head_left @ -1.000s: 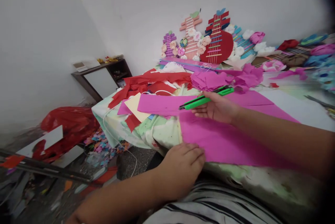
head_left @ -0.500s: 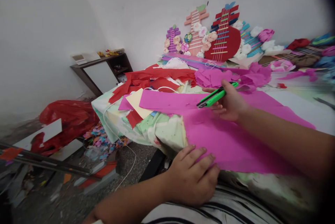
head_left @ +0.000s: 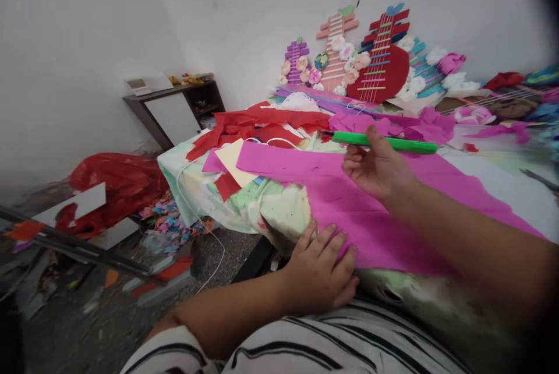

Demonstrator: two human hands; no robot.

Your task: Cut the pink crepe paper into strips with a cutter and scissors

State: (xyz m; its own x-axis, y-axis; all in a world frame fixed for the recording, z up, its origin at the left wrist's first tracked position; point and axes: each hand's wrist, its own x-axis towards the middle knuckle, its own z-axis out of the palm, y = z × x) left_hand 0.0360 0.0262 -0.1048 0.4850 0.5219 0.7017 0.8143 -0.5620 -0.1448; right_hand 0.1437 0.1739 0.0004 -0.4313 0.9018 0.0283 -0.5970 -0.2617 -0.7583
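A green utility knife (head_left: 408, 145) lies across the fingers of my right hand (head_left: 375, 170), held above the table with its dark tip pointing left. My right hand is closed around its middle. Under both hands spreads a large magenta crepe paper sheet (head_left: 384, 234). My left hand (head_left: 321, 266) rests flat on the sheet's near left corner, fingers spread a little and nothing in its grasp. A folded magenta strip (head_left: 279, 161) extends leftward from the sheet, beside a cream paper piece (head_left: 233, 163) and a small red scrap (head_left: 227, 186).
Red crepe paper (head_left: 262, 120) and crumpled magenta paper (head_left: 393, 126) lie farther back on the cloth-covered table (head_left: 183, 182). Paper guitar-like decorations (head_left: 379, 74) lean on the wall. A white cord (head_left: 222, 246) hangs off the left edge. Below are scraps (head_left: 163, 228) and a red bag (head_left: 122, 182).
My right hand has turned the utility knife from a slant to nearly level. The left hand stays on the magenta sheet. The whole view has shifted slightly.
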